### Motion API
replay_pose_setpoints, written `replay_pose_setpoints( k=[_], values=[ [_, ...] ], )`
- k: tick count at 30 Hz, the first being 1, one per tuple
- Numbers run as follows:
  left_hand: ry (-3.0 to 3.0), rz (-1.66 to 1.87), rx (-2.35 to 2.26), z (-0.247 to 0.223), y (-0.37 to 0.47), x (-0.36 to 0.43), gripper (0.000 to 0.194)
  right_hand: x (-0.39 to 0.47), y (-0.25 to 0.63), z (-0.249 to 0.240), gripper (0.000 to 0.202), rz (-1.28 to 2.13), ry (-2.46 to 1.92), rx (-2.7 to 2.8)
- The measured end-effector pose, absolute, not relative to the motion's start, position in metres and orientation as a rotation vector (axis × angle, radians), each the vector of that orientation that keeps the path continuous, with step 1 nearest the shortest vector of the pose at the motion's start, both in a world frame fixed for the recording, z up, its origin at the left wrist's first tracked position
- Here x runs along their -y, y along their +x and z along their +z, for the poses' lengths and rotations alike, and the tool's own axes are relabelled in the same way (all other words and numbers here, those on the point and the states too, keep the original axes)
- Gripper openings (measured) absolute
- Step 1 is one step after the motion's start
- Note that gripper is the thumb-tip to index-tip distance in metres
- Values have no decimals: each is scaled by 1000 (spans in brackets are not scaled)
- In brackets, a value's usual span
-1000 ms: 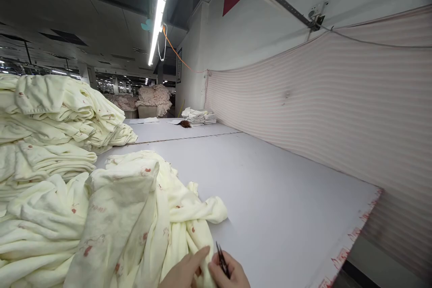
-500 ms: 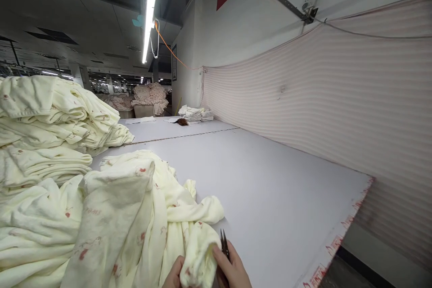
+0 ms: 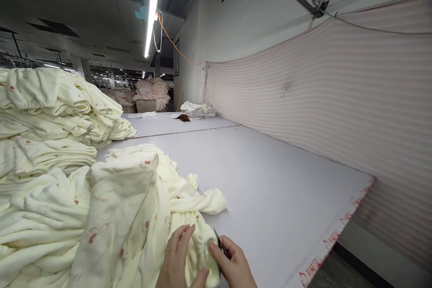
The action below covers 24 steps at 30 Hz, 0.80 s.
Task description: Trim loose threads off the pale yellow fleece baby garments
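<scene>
Left hand (image 3: 178, 258), partly curled, touches pale printed cloth (image 3: 199, 238). Right hand (image 3: 232, 261) grips dark snips (image 3: 221, 245) beside cloth.

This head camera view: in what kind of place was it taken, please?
Probably a garment or textile workshop: big heaps of printed cream fabric lie on a long work table, the right hand holds dark snips, and bins of cloth stand behind.
</scene>
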<state>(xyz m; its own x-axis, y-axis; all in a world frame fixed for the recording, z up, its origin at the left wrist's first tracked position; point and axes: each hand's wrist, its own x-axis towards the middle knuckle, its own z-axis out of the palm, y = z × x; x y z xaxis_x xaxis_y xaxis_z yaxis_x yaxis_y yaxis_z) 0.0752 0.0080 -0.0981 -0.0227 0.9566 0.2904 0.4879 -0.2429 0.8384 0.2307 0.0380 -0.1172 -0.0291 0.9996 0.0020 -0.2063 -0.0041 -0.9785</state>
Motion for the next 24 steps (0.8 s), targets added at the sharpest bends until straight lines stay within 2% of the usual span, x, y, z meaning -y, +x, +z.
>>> replay_pose_setpoints(
  k=[3, 9, 12, 14, 20, 24],
  values=[
    [1663, 1247, -1408, -80, 79, -18, 61, -38, 227, -117, 47, 1339, -1028, 1092],
    [1296, 1038, -1135, -58, 67, -27, 49, -36, 227, -111, 47, 1352, -1020, 1063],
    [1188, 932, -967, -53, 62, -23, 21, -35, 229, -101, 44, 1338, -1006, 1057],
    [1103, 879, -909, -53, 62, -21, 11, -34, 229, -94, 41, 1324, -998, 1059],
    [990, 1019, -859, -67, 63, -23, 20, -35, 223, -90, 44, 1387, -976, 983],
    [1303, 1156, -1328, -84, 53, -19, 20, -33, 218, -94, 46, 1451, -941, 874]
  ],
)
